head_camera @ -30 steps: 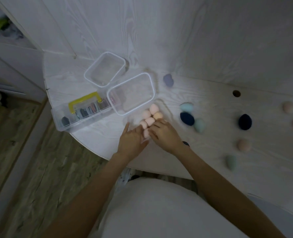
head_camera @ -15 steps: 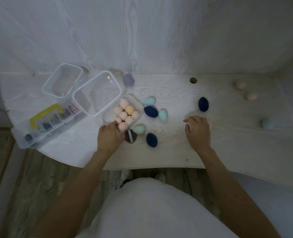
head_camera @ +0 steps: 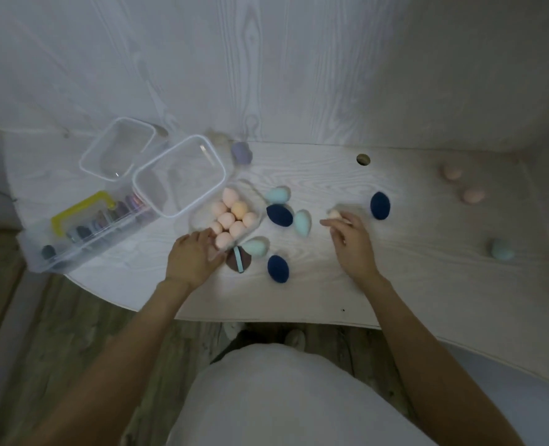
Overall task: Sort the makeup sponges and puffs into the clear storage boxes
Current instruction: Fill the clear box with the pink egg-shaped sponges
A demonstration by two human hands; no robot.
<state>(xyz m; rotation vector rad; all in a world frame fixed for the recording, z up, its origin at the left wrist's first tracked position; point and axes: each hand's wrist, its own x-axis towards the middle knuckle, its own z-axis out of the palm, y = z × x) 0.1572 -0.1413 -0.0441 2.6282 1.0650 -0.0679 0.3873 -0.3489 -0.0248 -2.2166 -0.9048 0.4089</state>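
Observation:
A small clear box (head_camera: 256, 197) on the pale table holds several peach sponges (head_camera: 226, 220). My left hand (head_camera: 193, 259) grips its near end. My right hand (head_camera: 350, 242) holds a pale peach sponge (head_camera: 333, 214) at its fingertips, just above the table and to the right of the box. Loose around the box lie teal sponges (head_camera: 301, 222), navy sponges (head_camera: 279, 215) and a brown puff with a teal strap (head_camera: 238, 261). Another navy sponge (head_camera: 380, 205) lies beyond my right hand.
Two empty clear boxes (head_camera: 179, 175) (head_camera: 117, 149) stand at the back left, beside a long clear case with a yellow handle (head_camera: 83, 230). A lilac sponge (head_camera: 241, 152) lies by the wall. Pink sponges (head_camera: 472, 195) and a teal one (head_camera: 501, 250) lie far right. A cable hole (head_camera: 363, 159).
My right hand left the box, reached out to the right over the table, and now holds a pale peach sponge lifted toward the box. My left hand stays on the box.

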